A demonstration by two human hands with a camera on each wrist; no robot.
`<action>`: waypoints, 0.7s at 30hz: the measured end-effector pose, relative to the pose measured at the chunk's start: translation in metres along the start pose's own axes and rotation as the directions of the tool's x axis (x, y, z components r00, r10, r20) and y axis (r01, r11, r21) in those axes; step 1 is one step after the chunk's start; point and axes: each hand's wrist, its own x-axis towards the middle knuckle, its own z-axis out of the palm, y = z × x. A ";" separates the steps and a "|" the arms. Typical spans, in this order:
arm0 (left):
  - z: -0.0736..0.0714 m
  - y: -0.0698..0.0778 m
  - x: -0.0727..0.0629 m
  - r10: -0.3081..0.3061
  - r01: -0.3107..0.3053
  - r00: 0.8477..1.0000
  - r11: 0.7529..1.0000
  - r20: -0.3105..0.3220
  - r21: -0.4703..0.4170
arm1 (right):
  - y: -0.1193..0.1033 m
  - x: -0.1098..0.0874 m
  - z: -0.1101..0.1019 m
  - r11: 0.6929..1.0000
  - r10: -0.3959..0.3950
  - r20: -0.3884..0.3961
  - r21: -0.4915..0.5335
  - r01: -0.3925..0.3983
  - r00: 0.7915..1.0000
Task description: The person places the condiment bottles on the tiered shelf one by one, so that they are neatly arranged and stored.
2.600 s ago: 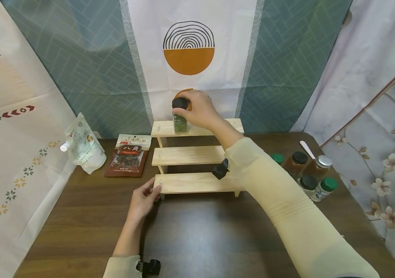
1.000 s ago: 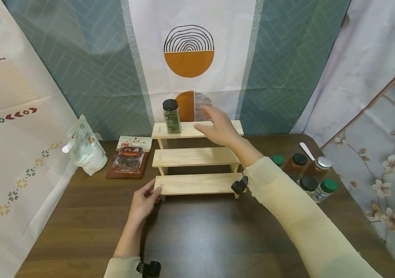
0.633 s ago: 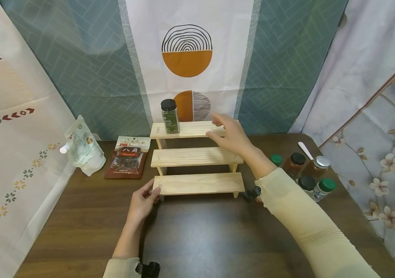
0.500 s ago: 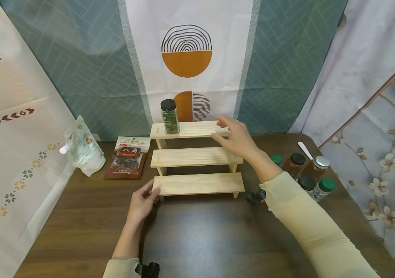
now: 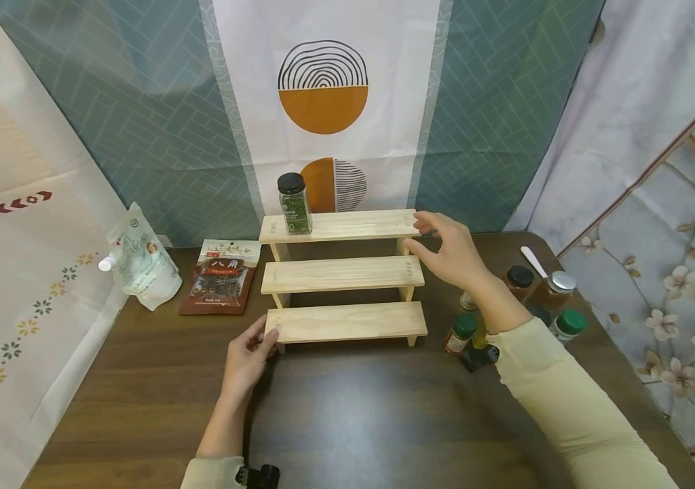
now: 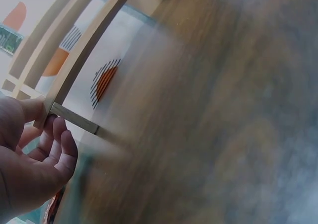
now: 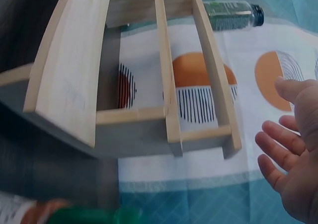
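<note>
Left hand pinches wooden rack at 8 o'clock; right hand, relaxed, empty, near 2 o'clock; jar, upright on top shelf at 11 o'clock, could topple if either hand jolts rack

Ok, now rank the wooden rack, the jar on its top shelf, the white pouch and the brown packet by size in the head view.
1. wooden rack
2. white pouch and brown packet: too alike to rank
3. jar
</note>
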 end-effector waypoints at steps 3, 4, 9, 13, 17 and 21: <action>0.000 -0.001 -0.001 0.008 -0.008 1.000 1.000 -0.006 0.005 | 0.007 -0.007 -0.007 1.000 0.021 0.002 -0.006 -0.021 1.000; 0.001 -0.001 -0.001 0.011 -0.011 1.000 1.000 -0.007 0.009 | 0.009 -0.008 -0.010 1.000 0.025 0.004 -0.010 -0.025 1.000; 0.002 -0.002 0.001 0.019 -0.018 1.000 0.999 -0.010 0.043 | 0.019 -0.016 -0.023 0.999 0.026 0.004 -0.034 -0.026 1.000; 0.003 -0.004 0.004 0.036 -0.036 0.999 0.998 -0.014 0.054 | 0.029 -0.022 -0.033 0.997 0.038 -0.002 -0.061 -0.038 0.999; 0.005 -0.006 0.007 0.035 -0.034 0.999 0.999 -0.019 0.032 | 0.041 -0.031 -0.041 0.994 0.061 0.002 -0.086 -0.060 0.998; 0.005 -0.007 0.008 0.043 -0.043 0.998 0.999 -0.035 0.015 | 0.051 -0.040 -0.048 0.991 0.095 0.026 -0.096 -0.092 0.995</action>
